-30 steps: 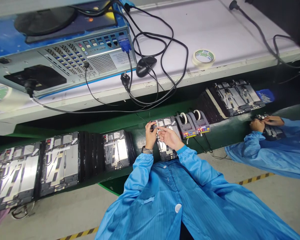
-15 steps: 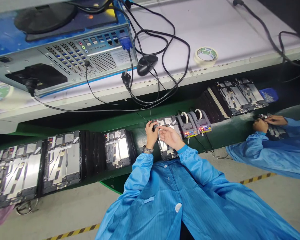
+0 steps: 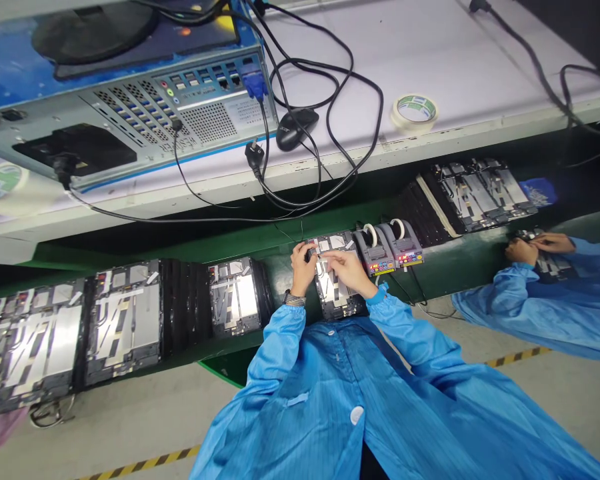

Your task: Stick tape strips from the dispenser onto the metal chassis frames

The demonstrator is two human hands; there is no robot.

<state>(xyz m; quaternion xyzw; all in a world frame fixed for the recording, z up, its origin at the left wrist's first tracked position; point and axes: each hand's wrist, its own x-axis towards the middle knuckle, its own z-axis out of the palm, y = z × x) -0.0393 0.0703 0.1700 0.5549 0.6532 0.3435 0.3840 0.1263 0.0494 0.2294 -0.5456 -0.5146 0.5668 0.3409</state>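
Observation:
An opened device back panel (image 3: 336,287), dark with silver plates, lies on the green conveyor belt (image 3: 280,280) in front of me. My left hand (image 3: 303,268) is curled on the panel's upper left corner, fingers pressed onto it. My right hand (image 3: 349,270) lies over the panel's upper middle, fingers bent and pinched together; what is between them is too small to make out. Both arms are in blue sleeves.
Two tape dispensers (image 3: 389,247) stand right of the panel. More panels (image 3: 125,320) line the belt at left, and stacks (image 3: 480,190) at right. A co-worker's hands (image 3: 527,248) work farther right. Above are a computer case (image 3: 130,107), cables, a mouse (image 3: 295,128) and a tape roll (image 3: 414,110).
My right hand has shifted a little up and right over the panel, its elbow swinging outward. My left hand has stayed on the corner.

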